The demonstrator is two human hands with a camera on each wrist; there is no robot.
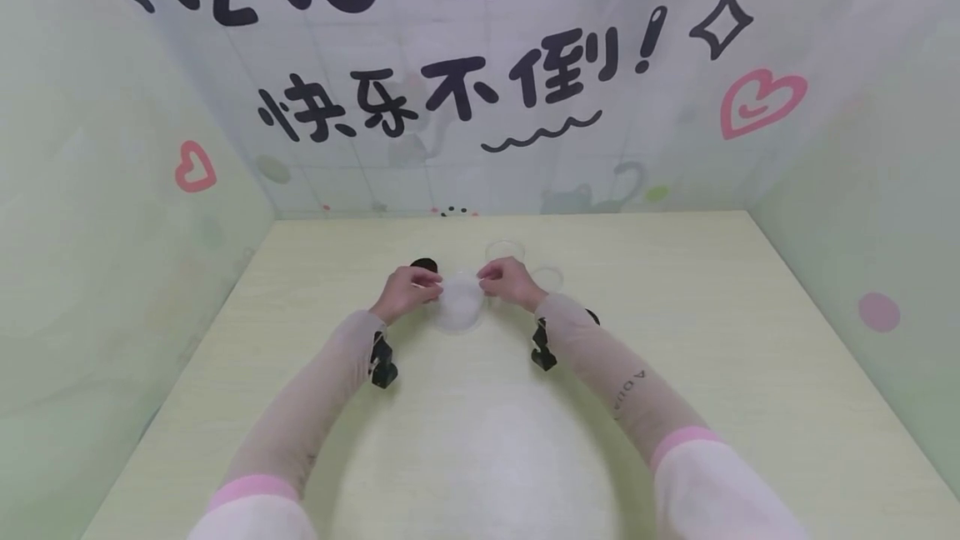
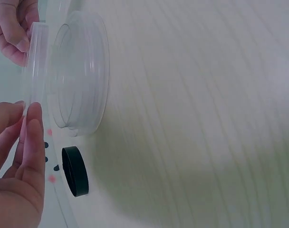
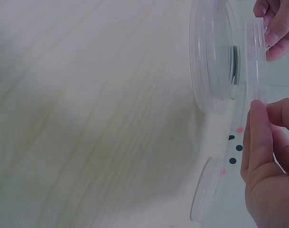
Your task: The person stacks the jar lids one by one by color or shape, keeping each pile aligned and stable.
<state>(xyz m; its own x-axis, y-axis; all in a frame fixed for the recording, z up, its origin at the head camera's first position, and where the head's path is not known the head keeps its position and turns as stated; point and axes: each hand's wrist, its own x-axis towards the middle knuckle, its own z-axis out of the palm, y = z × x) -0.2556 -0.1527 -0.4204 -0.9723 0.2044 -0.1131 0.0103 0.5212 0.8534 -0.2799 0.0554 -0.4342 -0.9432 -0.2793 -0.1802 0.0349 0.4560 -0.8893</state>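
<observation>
Between them, my left hand [image 1: 403,292] and right hand [image 1: 512,280] pinch a clear, shallow round plastic lid [image 2: 36,66] by opposite edges. Thumb and fingertips grip its rim on each side, as the right wrist view also shows with the same lid [image 3: 256,61]. Just below it, clear round plastic pieces [image 2: 90,71] stand on the table, wider at the bottom and narrower at the top. A narrow gap separates the held lid from them. Behind my left hand lies a black round ring-like lid [image 2: 75,172].
Beyond and right of my right hand, a clear round lid [image 3: 204,190] and another thin clear ring [image 1: 551,268] lie on the pale wooden table [image 1: 480,440]. A printed cloth wall [image 1: 450,173] rises at the back edge, with pale walls at both sides.
</observation>
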